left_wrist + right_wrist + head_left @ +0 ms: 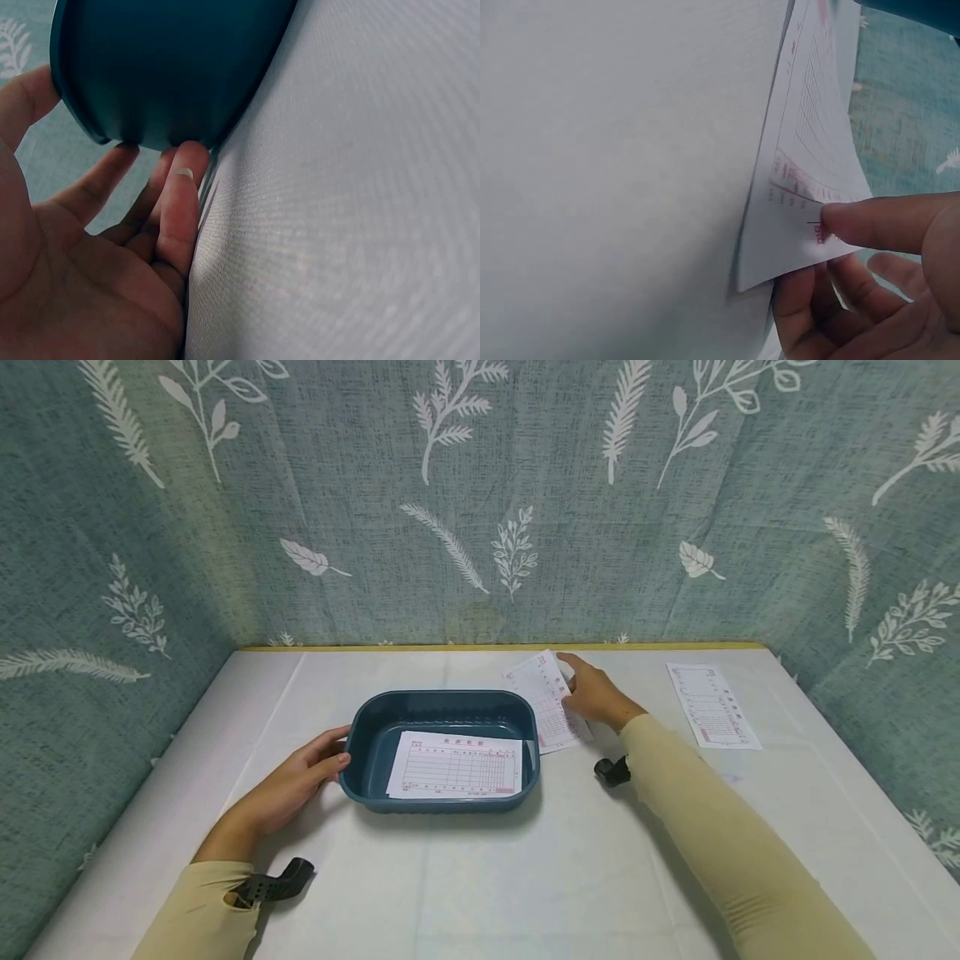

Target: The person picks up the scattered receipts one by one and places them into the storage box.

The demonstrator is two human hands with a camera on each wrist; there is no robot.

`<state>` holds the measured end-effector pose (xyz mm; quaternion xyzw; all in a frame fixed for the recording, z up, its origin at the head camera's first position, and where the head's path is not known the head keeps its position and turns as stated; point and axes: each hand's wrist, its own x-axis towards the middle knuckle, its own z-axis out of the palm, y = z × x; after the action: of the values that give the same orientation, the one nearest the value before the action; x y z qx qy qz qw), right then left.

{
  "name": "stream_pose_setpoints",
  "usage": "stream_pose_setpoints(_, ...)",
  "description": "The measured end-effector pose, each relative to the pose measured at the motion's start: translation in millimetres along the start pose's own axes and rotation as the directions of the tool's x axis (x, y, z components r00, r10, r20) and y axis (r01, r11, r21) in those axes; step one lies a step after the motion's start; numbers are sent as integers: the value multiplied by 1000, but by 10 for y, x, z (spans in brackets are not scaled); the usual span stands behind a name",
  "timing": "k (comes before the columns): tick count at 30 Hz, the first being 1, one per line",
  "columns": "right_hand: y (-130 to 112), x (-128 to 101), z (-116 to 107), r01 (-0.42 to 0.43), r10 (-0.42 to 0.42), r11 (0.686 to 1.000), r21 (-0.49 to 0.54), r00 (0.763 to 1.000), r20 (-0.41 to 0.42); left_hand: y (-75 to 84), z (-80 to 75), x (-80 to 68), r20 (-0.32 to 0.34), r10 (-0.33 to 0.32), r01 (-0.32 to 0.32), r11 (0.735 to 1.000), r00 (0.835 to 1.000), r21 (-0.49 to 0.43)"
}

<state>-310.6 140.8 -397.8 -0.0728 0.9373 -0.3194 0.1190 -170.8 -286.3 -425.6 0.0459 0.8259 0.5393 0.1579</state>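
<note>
"Hands apart?"

"Yes. The left hand [306,773] rested against the left side of the tray [438,806]; the right hand [597,692] pinched a printed slip [542,697] near its far right corner, just right of the tray."

"Best handling?"

"A light, flat pinch seemed wisest, with the tray steadied, so nothing creased or slid. Printed paper [457,766] lay inside; another slip [712,706] lay farther right on the tabletop [480,885]."

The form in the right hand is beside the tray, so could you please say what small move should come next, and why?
Probably lift the form and lay it in the tray, on the similar form there: the right hand pinches it beside the tray, while the left hand touches the tray's left end.
</note>
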Motion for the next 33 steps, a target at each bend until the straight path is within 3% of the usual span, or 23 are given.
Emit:
stream_pose_setpoints(7,54,-64,-14,-5,6,1000,21,999,-32,7,-9,-12,-2,14,-14,1000,1000,0)
stream_pose_setpoints(17,145,-225,-62,59,-59,998,3,994,-97,7,-5,2,2,-1,1,1000,1000,2)
stream_pose_setpoints(33,185,-450,-236,138,-142,989,-44,982,-124,-4,0,7,4,-1,1,1000,1000,1)
